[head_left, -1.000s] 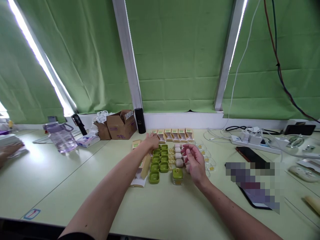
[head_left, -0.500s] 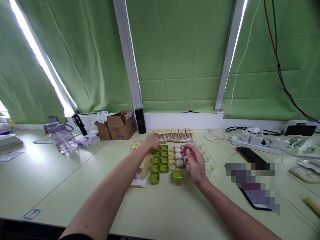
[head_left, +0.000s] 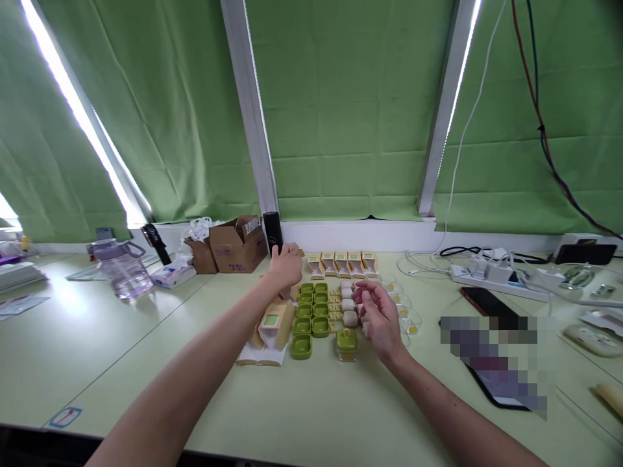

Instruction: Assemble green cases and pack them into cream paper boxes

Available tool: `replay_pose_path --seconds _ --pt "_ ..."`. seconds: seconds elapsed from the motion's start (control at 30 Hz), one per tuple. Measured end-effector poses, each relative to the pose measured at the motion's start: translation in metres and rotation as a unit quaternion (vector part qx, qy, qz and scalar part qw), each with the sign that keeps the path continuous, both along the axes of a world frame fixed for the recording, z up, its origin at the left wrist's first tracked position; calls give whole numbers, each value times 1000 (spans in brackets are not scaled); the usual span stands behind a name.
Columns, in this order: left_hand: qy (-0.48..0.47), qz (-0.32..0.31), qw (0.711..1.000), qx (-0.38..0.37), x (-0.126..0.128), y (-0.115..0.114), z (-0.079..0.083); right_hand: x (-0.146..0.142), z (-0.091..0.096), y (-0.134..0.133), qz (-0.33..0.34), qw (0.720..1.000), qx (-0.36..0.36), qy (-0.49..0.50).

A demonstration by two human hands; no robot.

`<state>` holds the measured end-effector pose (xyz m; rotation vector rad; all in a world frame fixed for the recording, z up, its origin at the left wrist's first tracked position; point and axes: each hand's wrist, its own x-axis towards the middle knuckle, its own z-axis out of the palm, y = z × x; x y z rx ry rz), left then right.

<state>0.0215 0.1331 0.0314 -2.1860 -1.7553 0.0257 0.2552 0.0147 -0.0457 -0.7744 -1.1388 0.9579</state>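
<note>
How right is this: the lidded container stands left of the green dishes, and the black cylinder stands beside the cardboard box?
Wrong side: the head view shows the lidded container right of the green dishes. The black cylinder does stand beside the cardboard box.

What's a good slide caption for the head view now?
Left hand near small cardboard boxes, right hand beside a lidded jar, rows of green dishes between.

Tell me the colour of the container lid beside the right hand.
The lid is olive green; the head view shows it best.
</note>
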Motion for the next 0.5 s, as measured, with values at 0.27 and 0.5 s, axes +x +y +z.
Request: replay_pose_path --seconds 0.27,0.5 --pt "-43 -58 985 158 20 -78 8 1 -3 10 4 999 25 -28" --pt "-1 -145 969 198 49 -157 -32 -1 6 16 73 996 -23 42"
